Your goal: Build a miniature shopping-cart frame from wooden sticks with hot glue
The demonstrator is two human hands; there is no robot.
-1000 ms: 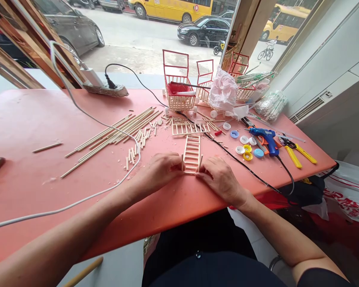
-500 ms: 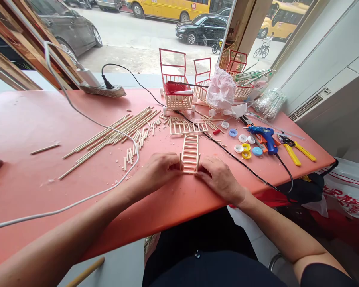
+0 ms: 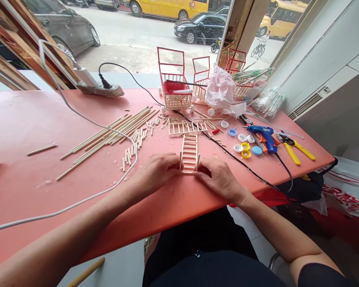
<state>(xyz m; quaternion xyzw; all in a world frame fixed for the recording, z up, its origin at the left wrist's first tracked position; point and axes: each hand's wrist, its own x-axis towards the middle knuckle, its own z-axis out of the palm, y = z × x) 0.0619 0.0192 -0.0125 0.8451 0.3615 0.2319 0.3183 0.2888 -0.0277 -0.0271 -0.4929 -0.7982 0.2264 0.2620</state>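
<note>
A small ladder-like frame of pale wooden sticks (image 3: 190, 152) lies on the pink table, its near end between my two hands. Short upright sticks rise at both near corners. My left hand (image 3: 163, 167) pinches the left corner at its upright. On the other side, my right hand (image 3: 217, 173) has its fingers closed at the right corner and upright; some of those fingertips are hidden. Just beyond the frame lies a second stick frame (image 3: 187, 128). Cut short sticks (image 3: 137, 141) and long sticks (image 3: 113, 131) are spread to the left.
Behind stands a miniature shopping cart (image 3: 177, 93) of sticks, beside a crumpled pink plastic bag (image 3: 219, 85). Bottle caps (image 3: 245, 153), a blue glue gun (image 3: 265, 136) and yellow-handled pliers (image 3: 297, 151) lie right. A white cable (image 3: 86, 197) crosses the left; a black cord (image 3: 242, 162) runs right.
The view has shifted very slightly. Both hands stay at the frame's near corners, and nothing on the table has visibly moved.
</note>
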